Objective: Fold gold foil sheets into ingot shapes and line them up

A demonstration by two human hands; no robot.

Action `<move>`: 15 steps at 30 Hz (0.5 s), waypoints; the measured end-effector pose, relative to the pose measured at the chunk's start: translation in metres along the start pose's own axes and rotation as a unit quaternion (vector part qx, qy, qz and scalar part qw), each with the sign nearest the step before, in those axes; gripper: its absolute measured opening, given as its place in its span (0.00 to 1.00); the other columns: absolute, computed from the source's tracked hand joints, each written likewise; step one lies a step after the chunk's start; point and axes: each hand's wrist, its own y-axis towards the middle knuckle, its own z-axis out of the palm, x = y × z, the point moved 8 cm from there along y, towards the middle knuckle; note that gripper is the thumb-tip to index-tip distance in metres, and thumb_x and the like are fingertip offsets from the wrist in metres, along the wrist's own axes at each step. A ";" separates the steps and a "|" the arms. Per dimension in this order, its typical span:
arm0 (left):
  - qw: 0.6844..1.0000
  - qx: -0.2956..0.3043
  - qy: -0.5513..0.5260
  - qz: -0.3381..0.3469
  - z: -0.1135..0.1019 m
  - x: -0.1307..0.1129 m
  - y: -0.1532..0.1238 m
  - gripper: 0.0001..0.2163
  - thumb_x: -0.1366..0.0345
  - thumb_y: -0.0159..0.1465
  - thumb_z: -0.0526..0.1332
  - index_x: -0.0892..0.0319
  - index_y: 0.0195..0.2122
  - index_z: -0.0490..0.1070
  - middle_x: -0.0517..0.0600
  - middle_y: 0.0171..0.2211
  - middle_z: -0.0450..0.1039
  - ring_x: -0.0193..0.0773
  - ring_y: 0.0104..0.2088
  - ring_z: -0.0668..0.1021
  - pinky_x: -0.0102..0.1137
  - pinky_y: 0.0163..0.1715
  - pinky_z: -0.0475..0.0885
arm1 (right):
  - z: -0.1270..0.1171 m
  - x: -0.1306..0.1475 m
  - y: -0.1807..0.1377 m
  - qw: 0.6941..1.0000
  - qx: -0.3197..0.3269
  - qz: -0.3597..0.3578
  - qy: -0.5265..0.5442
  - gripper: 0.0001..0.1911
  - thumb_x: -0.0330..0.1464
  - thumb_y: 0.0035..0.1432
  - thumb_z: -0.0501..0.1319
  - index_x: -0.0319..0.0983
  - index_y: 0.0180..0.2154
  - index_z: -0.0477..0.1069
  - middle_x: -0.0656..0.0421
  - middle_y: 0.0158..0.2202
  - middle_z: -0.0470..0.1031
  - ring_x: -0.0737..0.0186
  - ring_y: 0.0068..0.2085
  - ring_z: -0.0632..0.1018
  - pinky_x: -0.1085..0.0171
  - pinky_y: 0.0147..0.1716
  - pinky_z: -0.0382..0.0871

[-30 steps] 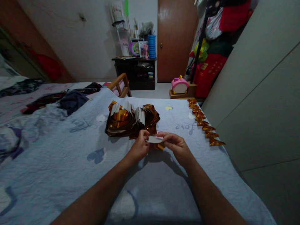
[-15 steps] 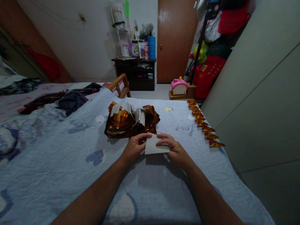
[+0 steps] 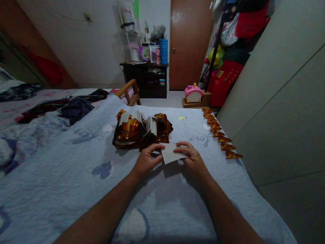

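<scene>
My left hand (image 3: 147, 159) and my right hand (image 3: 191, 156) both pinch a small sheet of paper (image 3: 171, 153), white side up, just above the pale blue bedspread (image 3: 76, 173). Each hand grips one side of it, and its near edge is turned into a point. Right behind the hands lies a fanned pile of gold foil papers (image 3: 142, 130) with white backs. Along the bed's right edge runs a row of several folded gold paper pieces (image 3: 219, 132).
Dark clothes (image 3: 73, 106) lie on the bed at the left. A wooden chair (image 3: 129, 92) stands beyond the bed, with a dark shelf unit (image 3: 147, 79), a brown door (image 3: 189, 44) and a pink toy (image 3: 194, 93) behind. A grey wardrobe (image 3: 279, 101) lines the right.
The paper was held folded small between my fingertips; it then opened flat and white, and now a corner is being turned so the sheet looks smaller and angled.
</scene>
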 end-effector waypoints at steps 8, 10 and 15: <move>0.999 0.006 -0.050 0.015 0.002 0.004 0.003 0.26 0.66 0.53 0.72 0.57 0.54 0.71 0.54 0.47 0.78 0.43 0.46 0.80 0.31 0.41 0.76 | 0.010 -0.001 0.000 0.996 0.017 -0.023 0.089 0.20 0.21 0.48 0.62 0.48 0.39 0.83 0.57 0.52 0.76 0.54 0.55 0.75 0.54 0.57 0.67; 0.996 0.030 -0.082 0.007 0.007 0.006 0.003 0.30 0.66 0.52 0.73 0.56 0.56 0.69 0.55 0.50 0.77 0.45 0.49 0.80 0.33 0.44 0.76 | 0.012 0.001 0.000 0.995 0.026 -0.024 0.094 0.19 0.22 0.49 0.63 0.48 0.39 0.83 0.57 0.52 0.76 0.54 0.56 0.74 0.53 0.57 0.66; 0.988 0.042 -0.148 -0.024 0.011 0.010 0.002 0.34 0.68 0.49 0.75 0.57 0.58 0.66 0.55 0.52 0.77 0.44 0.48 0.80 0.35 0.50 0.74 | 0.016 0.006 0.000 0.994 0.053 -0.023 0.090 0.14 0.25 0.52 0.63 0.46 0.36 0.83 0.56 0.48 0.79 0.56 0.53 0.76 0.54 0.57 0.66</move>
